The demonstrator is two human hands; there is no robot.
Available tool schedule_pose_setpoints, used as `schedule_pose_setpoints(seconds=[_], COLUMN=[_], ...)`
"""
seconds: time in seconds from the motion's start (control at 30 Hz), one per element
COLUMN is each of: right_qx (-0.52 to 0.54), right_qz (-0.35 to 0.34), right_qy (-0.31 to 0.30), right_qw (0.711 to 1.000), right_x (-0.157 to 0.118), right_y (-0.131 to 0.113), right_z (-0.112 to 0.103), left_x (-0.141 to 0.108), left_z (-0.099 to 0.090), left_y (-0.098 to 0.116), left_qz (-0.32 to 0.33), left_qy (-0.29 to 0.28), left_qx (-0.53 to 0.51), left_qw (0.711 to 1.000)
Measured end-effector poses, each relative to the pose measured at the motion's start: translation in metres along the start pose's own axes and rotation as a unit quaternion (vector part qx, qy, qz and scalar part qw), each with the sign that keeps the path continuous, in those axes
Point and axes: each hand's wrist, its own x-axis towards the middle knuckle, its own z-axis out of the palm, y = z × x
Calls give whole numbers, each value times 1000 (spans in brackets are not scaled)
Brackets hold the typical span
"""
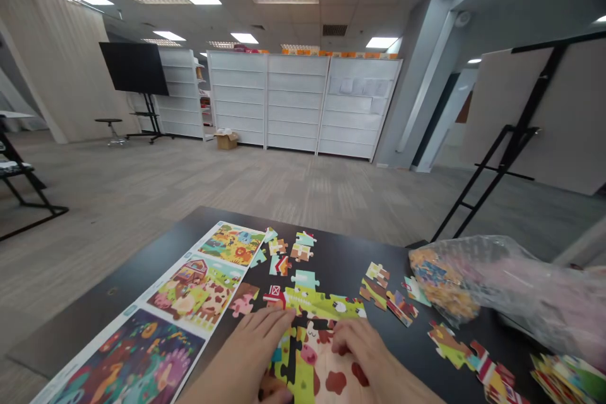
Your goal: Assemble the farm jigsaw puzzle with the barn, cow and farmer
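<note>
Left hand and right hand rest on the part-joined, gapped cow puzzle, grip on any piece unclear; loose jigsaw pieces remain beyond and right of it

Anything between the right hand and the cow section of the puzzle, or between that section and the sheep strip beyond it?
Nothing visible: the right hand appears to touch the cow section, and only a dark gap shows between that and the sheep strip. The hand hides the gap's right end.
</note>
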Motion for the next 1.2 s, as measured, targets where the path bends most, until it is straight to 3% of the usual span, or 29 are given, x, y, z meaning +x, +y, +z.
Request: schedule_pose_setpoints(seconds=[0.23,0.4,0.6,0.83,1.07,1.2], right_qx=[-5,10,13,31,35,35], right_qz=[18,18,7,28,43,0], right_qy=[3,2,-18,-58,-56,-42], right_qw=[1000,1000,1000,997,997,999], right_x=[-1,1,3,4,2,-3], right_y=[3,3,6,-7,-22,-28], right_z=[4,4,2,-3,-9,-17], left_x=[0,-1,-4,10,28,29], left_z=[-3,-3,-5,-17,2,8], left_y=[-1,-3,-2,16,13,11], left_qz=[18,23,51,96,128,131], left_qy=[26,12,45,7,28,42], left_qx=[-15,-28,-37,-8,23,11], left_qw=[999,999,997,995,991,990])
